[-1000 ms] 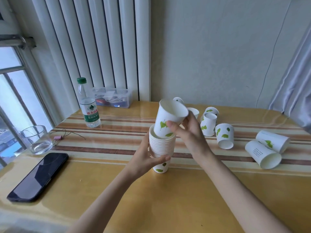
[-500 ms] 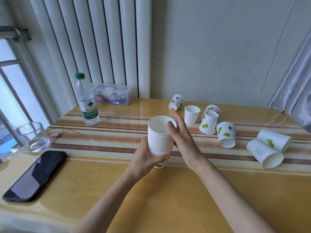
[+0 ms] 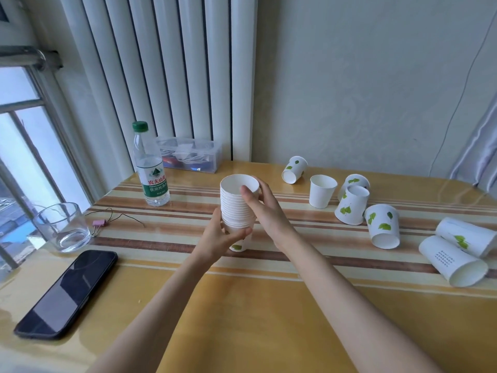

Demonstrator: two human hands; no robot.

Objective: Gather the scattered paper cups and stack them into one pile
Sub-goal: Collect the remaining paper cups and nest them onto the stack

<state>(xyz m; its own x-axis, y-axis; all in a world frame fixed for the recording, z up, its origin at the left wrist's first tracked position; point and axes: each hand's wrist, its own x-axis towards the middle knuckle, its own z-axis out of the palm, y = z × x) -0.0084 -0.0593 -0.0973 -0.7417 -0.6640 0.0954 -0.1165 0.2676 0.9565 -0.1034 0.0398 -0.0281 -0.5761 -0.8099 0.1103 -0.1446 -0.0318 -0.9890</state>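
A stack of white paper cups with green leaf prints stands upright at the table's middle. My left hand grips its lower part. My right hand rests against the top of the stack, thumb on the rim. Loose cups lie to the right: one on its side at the back, one upright, two close together, a tilted one, and two on their sides near the right edge.
A water bottle and a clear plastic box stand at the back left. A glass, a pink clip with wire and a black phone lie at the left. The striped table is bare in front.
The cup my right hand held tilted over the stack has gone down into it. My right hand now rests on the stack's top. The view shifted slightly.
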